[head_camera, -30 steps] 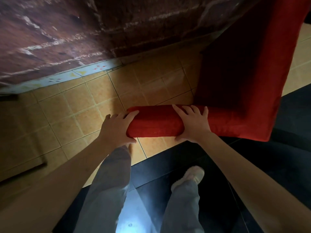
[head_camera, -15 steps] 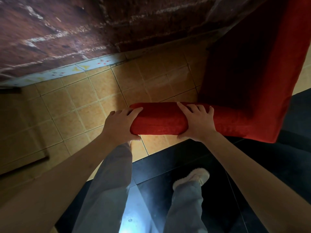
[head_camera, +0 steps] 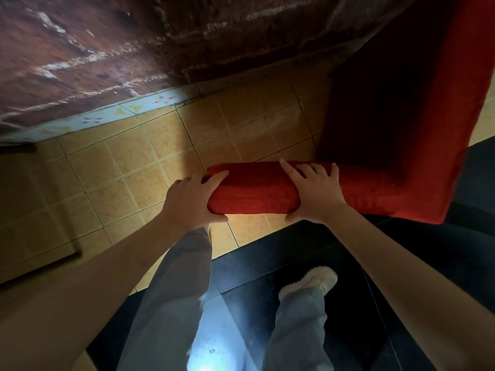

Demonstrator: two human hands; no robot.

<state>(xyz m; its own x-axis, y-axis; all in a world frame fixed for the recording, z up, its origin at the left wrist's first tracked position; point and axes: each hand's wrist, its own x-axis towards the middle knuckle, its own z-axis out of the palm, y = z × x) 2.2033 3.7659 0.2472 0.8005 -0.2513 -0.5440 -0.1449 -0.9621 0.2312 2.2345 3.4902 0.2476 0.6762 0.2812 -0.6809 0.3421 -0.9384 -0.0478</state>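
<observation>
Head view: the red mat (head_camera: 439,135) is partly wound up, and its roll (head_camera: 254,195) lies crosswise in front of the person, above the seam where the tan tiled floor (head_camera: 128,167) meets the black tiles (head_camera: 267,261). The unrolled stretch runs from the right end of the roll up and away to the right, with one free corner hanging out over the black tiles. Whether that stretch rests on the floor cannot be told.

The left hand (head_camera: 187,202) is clamped round the roll's left end, fingers over the top and thumb beneath. The right hand (head_camera: 316,195) grips nearer the middle, fingers spread over the top and thumb tucked under. The two hands are set well apart along the roll.

The fabric looks thick, napped and soft. It probably gives under the fingers and holds friction well, so slipping seems unlikely. The roll looks plump, not stiff, and would likely sag or loosen if held at one point. A two-handed hold spaced along it suits it best. The trailing stretch probably adds drag and weight on the right side.

Below are the person's grey trouser legs (head_camera: 174,295) and a pale shoe (head_camera: 313,279). Beyond the tan tiles rises a rough brick wall (head_camera: 134,49).
</observation>
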